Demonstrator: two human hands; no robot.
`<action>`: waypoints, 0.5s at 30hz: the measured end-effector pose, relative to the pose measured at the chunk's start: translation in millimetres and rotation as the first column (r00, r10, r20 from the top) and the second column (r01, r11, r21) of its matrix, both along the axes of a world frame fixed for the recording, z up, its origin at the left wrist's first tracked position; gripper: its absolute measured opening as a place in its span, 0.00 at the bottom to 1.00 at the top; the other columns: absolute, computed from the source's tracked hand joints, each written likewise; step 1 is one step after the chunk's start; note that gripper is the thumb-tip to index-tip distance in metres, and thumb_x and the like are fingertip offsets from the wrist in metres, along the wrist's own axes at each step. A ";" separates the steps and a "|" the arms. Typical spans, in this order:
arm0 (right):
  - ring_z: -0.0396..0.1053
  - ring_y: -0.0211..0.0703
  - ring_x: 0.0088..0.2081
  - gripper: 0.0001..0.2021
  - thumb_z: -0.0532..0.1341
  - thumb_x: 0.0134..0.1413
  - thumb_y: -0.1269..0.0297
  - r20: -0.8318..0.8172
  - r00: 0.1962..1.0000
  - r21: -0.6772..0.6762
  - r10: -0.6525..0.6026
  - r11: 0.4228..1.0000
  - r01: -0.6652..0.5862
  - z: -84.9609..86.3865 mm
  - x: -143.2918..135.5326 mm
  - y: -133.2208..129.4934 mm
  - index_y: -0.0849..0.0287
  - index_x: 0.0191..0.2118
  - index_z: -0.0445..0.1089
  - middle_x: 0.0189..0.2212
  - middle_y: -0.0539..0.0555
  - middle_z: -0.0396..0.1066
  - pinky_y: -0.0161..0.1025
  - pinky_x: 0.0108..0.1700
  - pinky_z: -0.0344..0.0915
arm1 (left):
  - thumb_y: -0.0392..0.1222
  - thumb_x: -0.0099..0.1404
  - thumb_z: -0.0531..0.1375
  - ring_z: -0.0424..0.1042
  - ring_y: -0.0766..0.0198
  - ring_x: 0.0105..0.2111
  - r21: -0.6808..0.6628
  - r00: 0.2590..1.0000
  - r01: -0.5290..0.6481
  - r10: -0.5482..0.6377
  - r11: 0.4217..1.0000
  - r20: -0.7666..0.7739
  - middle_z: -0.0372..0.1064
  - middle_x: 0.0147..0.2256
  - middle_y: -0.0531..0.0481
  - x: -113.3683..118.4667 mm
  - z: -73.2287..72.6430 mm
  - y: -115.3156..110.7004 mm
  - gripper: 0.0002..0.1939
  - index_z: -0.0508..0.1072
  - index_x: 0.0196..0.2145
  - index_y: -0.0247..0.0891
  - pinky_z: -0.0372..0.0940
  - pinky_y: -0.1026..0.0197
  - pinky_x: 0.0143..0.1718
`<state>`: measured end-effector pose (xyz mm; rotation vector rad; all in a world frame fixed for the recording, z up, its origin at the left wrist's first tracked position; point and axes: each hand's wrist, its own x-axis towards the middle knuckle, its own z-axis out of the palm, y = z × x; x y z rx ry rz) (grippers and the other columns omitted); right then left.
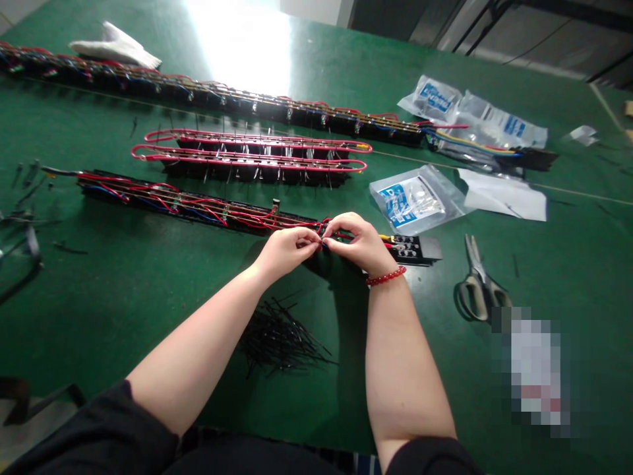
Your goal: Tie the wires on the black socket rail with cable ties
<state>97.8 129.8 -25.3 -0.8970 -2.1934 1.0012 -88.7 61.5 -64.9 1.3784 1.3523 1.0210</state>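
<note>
A long black strip (198,204) with red and blue wires along its top lies crosswise in front of me. At its right part my left hand (291,252) and my right hand (360,243) meet, thumb and fingertips of each pinched together. Red and blue wire shows right at the fingertips, but what each pinch holds is too small to make out. Right of my right hand, the strip ends in a black terminal block (408,248) with yellow and red leads. A heap of thin black cable ties (284,336) lies between my forearms.
Beyond are a bundle with red cable loops (257,158) and a longer wired strip (222,95). A white glove (116,47) lies at the back left. On the right are plastic bags (420,198), white paper (504,194), and scissors (479,284) on the green table (148,297).
</note>
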 end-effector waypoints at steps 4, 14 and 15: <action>0.71 0.47 0.41 0.01 0.66 0.51 0.67 -0.012 1.000 -0.008 -0.002 1.000 0.002 0.4 -0.3 -0.7 0.54 0.30 0.75 0.32 0.51 0.75 0.46 0.49 0.67 | 0.44 0.62 0.62 0.78 0.64 0.32 -0.001 1.000 0.005 -0.005 1.000 -0.005 0.78 0.31 0.51 -0.7 3.0 -1.0 0.09 0.77 0.37 0.37 0.69 0.66 0.34; 0.72 0.47 0.42 0.01 0.66 0.50 0.68 -0.048 0.999 -0.016 -0.017 1.000 0.016 -5.0 -0.1 1.0 0.55 0.30 0.76 0.33 0.52 0.76 0.46 0.49 0.67 | 0.44 0.63 0.62 0.77 0.66 0.28 0.057 0.999 0.009 -0.007 0.998 -0.040 0.78 0.28 0.54 -0.1 5.9 -2.3 0.09 0.75 0.39 0.39 0.67 0.67 0.33; 0.72 0.48 0.42 0.01 0.66 0.50 0.68 -0.048 0.999 -0.016 -0.020 1.000 0.019 -5.5 -0.1 1.2 0.55 0.30 0.76 0.33 0.52 0.76 0.46 0.48 0.67 | 0.44 0.62 0.63 0.77 0.66 0.28 0.062 0.999 0.000 0.004 0.998 -0.054 0.78 0.27 0.55 0.5 5.9 -2.5 0.09 0.75 0.40 0.39 0.67 0.67 0.33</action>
